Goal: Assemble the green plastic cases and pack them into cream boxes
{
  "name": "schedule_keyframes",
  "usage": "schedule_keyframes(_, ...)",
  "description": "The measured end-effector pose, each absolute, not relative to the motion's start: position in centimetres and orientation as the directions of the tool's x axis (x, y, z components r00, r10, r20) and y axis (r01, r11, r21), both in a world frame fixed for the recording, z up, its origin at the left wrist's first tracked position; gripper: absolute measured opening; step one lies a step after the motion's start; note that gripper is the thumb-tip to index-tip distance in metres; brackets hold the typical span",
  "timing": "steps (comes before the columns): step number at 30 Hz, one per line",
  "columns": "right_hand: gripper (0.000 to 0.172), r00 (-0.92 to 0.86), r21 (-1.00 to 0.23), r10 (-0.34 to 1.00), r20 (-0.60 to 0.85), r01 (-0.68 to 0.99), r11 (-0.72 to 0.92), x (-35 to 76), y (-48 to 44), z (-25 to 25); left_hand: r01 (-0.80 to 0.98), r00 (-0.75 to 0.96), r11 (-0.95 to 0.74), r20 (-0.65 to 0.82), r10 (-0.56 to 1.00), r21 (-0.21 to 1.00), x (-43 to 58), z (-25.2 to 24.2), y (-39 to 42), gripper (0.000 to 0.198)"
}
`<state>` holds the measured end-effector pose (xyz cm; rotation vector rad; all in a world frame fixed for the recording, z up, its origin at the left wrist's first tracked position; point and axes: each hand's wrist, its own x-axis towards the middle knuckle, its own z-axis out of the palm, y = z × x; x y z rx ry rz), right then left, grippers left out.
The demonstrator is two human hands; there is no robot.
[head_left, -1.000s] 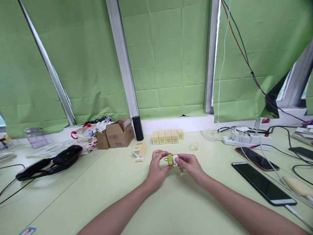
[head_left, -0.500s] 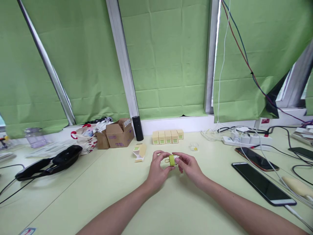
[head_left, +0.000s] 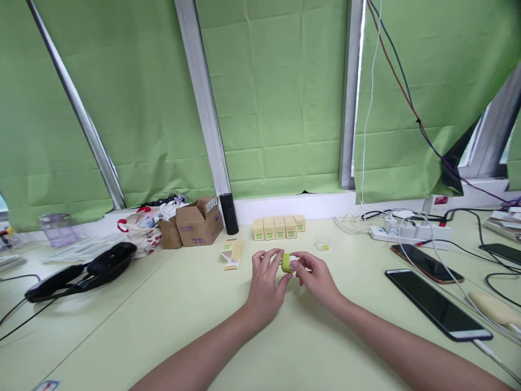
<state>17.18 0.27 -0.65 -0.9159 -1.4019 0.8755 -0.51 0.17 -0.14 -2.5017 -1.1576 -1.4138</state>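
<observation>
In the head view, the small green object (head_left: 287,263) is showing only as a rounded green patch with a bit of white beside it; fingers are covering most of it, so its full shape is hard to make out. The left hand (head_left: 266,282) is closing its fingertips on the object from the 9 o'clock side, and the right hand (head_left: 315,276) is pinching it from the 3 o'clock side. Both hands are gripping the one piece between them, just above the pale green table (head_left: 171,315), near the middle of the picture. Both forearms are running off the lower edge of the frame.

At 12 o'clock from the hands, a row of small yellow boxes (head_left: 279,227) is standing against the wall edge; their printing is too small to read. At 10 o'clock, an opened small carton (head_left: 233,253) is lying on the table near the left hand. At 1 o'clock, a tiny clear piece with a yellow spot (head_left: 323,245) is sitting apart from the right hand, too small to identify. Far toward 3 o'clock, a dark phone (head_left: 437,303) is lying flat, its cable cut off by the frame edge. Toward 9 o'clock, a black strap bag (head_left: 81,271) is lying well apart from the hands.
</observation>
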Motion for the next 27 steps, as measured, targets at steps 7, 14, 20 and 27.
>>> schedule_keyframes(7, 0.046, 0.002, -0.917, 0.918, 0.397, -0.043, 0.397, 16.5, -0.3, -0.9, 0.589, 0.317, -0.734, 0.739, 0.595, 0.338, -0.3, -0.1, -0.2, 0.055)
schedule_keyframes(14, 0.042, -0.036, -0.912, 0.913, 0.407, 0.049, 0.408, 16.8, -0.6, -0.6, 0.381, 0.209, -0.651, 0.625, 0.753, 0.657, -0.4, 0.2, -0.1, 0.046)
schedule_keyframes(20, 0.028, -0.040, -0.721, 0.786, 0.617, 0.372, 0.585, 17.6, -0.6, -0.3, -0.035, 0.208, -0.382, 0.381, 0.901, 0.923, -0.2, 0.0, 0.9, 0.062)
schedule_keyframes(27, 0.034, -0.267, -0.319, 0.542, 0.797, 0.576, 0.753, 17.9, -0.3, -1.0, -0.081, 0.260, -0.359, 0.367, 0.893, 0.930, 0.2, 0.1, 0.8, 0.057)
